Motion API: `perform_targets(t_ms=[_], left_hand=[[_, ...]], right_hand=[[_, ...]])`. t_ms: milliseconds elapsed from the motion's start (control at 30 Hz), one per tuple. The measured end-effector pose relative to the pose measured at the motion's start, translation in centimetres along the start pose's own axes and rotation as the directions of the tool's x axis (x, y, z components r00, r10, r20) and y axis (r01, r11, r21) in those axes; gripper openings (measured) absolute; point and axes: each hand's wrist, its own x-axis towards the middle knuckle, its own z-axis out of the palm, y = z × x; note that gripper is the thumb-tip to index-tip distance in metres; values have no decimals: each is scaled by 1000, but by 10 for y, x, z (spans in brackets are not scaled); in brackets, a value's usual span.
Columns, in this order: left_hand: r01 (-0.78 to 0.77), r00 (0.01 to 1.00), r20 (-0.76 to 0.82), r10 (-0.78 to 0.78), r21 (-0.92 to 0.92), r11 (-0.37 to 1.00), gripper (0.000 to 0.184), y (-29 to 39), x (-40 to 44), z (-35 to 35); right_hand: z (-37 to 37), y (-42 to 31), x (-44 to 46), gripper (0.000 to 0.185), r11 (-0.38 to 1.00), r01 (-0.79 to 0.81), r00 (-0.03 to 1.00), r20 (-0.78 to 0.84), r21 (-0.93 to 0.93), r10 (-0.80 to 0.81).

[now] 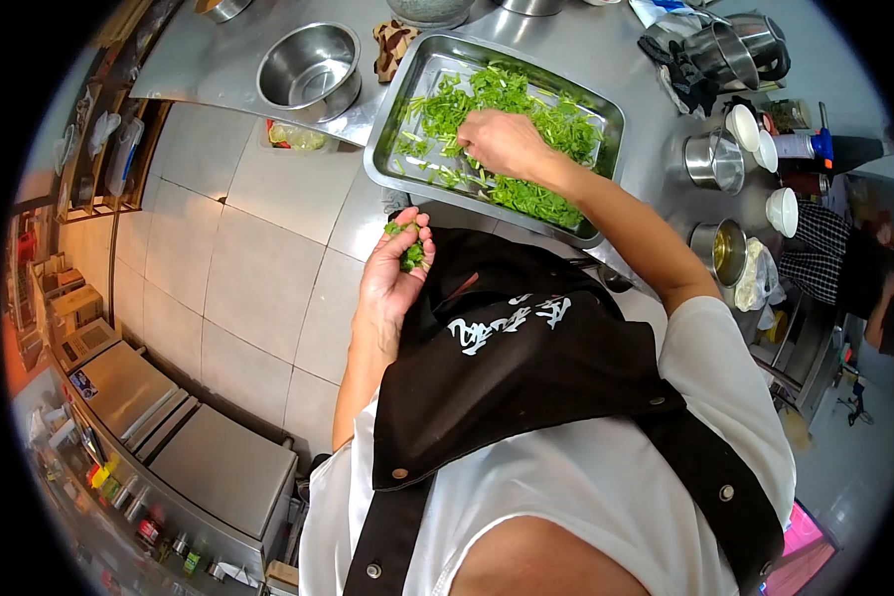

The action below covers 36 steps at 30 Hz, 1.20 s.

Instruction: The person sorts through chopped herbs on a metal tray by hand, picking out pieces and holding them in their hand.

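white t-shirt (526,482) and a dark apron (507,397) with white lettering are what's closest in the head view, strap buttons and all. past the apron, the left hand (399,270) is palm up, fingers curled around a little clump of chopped greens (411,258) (some of it pokes out between the fingers and thumb). that hand sits off the edge of the counter, over the tiled floor (258,263).

the right hand (507,144) reaches across into a big steel tray (394,109), fingers bunched and pointing down at the chopped greens. can't tell if it's pinching any, the tips are hidden. most of the greens lie spread in that tray, thicker on the right half and patchier toward the left, where the bare metal bottom shows through.

tray's on a steel counter (219,65), right at the near edge. just left of it there's a steel bowl (310,74), with a brown patterned cloth (393,45) tucked between the two. off to the right, a couple of steel pots (713,162) stand near some white bowls (782,212), and another person's forearm (884,308) shows at the far edge.
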Motion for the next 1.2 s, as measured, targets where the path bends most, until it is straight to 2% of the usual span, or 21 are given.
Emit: perform_targets(t_ms=[133, 333, 533, 633, 700, 733, 767, 833, 933, 1033, 1133, 1167, 1200], left_hand=[[3, 1000, 3, -3, 7, 1000, 29, 0, 1, 6], [9, 1000, 15, -9, 7, 1000, 30, 0, 3, 7], [4, 1000, 26, -4, 2, 1000, 28, -2, 3, 6], [-13, 1000, 7, 13, 9, 1000, 24, -3, 0, 10], [-12, 1000, 24, 12, 17, 1000, 25, -3, -1, 15], [-12, 999, 33, 11, 22, 1000, 25, -3, -2, 18], [-6, 999, 41, 5, 33, 999, 27, -3, -1, 20], [4, 998, 58, -7, 56, 998, 32, -3, 3, 27], [-3, 993, 114, -10, 114, 994, 35, -6, 5, 44], [-16, 987, 160, -1, 106, 994, 38, -11, 10, 54], [-6, 989, 146, -8, 99, 995, 34, -14, 12, 55], [2, 992, 128, -14, 100, 995, 32, -17, 15, 51], [9, 994, 109, -20, 101, 995, 31, -18, 16, 48]], right_hand=[[11, 0, -1, 10, 978, 152, 976, -134, -140, -171], [12, -3, 2, 12, 961, 165, 982, -57, -223, -181], [9, 9, -2, 12, 998, 42, 991, -123, -51, -48], [4, 18, -6, 14, 981, 3, 995, -102, 192, 17], [9, 26, -6, 17, 855, -137, 987, -2, 501, 159], [10, 29, -7, 18, 748, -207, 974, 64, 630, 216], [9, 35, -9, 19, 607, -319, 946, 213, 728, 243], [-12, 30, -10, 21, 271, -538, 842, 497, 798, 208], [-19, 22, -17, 19, 77, -562, 825, 551, 823, 126], [-27, 1, -28, 18, 245, -463, 883, 468, 852, 41], [-25, -22, -42, 18, 575, -116, 988, 154, 810, -19], [-32, -27, -47, 20, 674, -116, 987, 161, 729, -5], [-37, -30, -49, 20, 663, -103, 985, 169, 741, -35]])
